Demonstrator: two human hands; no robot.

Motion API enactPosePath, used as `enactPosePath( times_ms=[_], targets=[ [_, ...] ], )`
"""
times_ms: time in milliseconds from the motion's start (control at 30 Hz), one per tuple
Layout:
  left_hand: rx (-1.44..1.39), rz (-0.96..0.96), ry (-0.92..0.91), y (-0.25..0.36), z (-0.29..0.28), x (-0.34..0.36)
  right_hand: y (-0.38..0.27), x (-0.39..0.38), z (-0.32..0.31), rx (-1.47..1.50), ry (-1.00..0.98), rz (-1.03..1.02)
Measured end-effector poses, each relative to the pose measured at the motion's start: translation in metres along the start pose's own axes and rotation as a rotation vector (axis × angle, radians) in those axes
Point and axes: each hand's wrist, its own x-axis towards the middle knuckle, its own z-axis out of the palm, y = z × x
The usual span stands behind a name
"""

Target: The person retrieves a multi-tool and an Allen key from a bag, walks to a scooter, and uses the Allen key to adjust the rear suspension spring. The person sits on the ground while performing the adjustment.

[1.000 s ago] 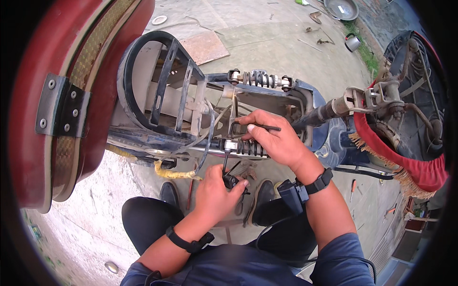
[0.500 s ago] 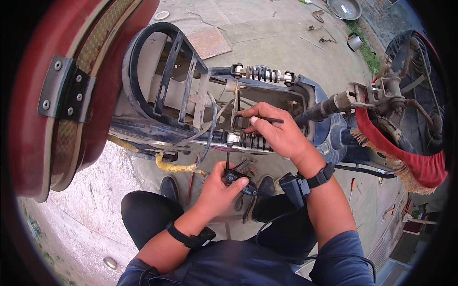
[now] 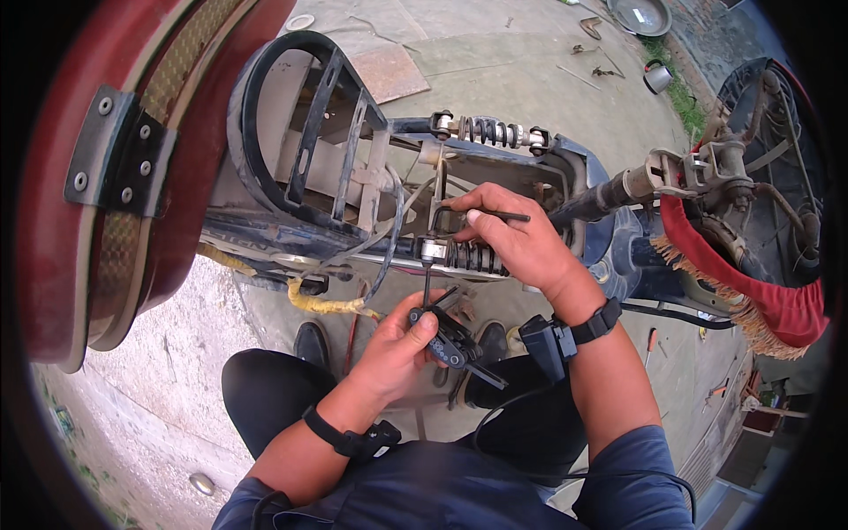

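My left hand (image 3: 393, 349) is closed around a black folding hex key set (image 3: 443, 344). One of its keys points up to the silver end (image 3: 433, 252) of the near shock absorber (image 3: 477, 258), apparently meeting the bolt there; another sticks out toward the lower right. Above that shock, my right hand (image 3: 521, 247) pinches a black L-shaped hex key (image 3: 502, 215) between thumb and fingers. Its bent end reaches down beside the inner side of the silver end, where I cannot make out the contact. Both hands work at the stripped scooter frame (image 3: 378, 168).
A red rounded case (image 3: 53, 203) stands at the left. The front fork (image 3: 609, 199) and a red fringed cloth (image 3: 751, 283) are at the right. Across the frame lies the far shock absorber (image 3: 490, 132). A screwdriver (image 3: 652, 343) and a kettle (image 3: 656, 78) are on the ground.
The folding hex key set has turned in my left hand, its body now slanting down to the right. My left thumb has shifted left. My right hand stays nearly in place with the L-shaped key.
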Motion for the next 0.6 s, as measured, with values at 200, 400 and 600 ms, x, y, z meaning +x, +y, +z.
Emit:
enactPosePath(
  times_ms=[200, 400, 600],
  targets=[
    [-0.056, 0.054, -0.008, 0.0, -0.003, 0.0, -0.003, 0.0, 0.0, -0.014, 0.005, -0.021],
    [-0.472, -0.061, -0.243, 0.006, -0.012, 0.002, -0.003, 0.0, 0.0, -0.015, -0.001, -0.012],
    [-0.376, -0.053, -0.125, 0.008, -0.01, 0.002, 0.0, 0.001, -0.001, -0.039, -0.007, -0.019]
  ],
)
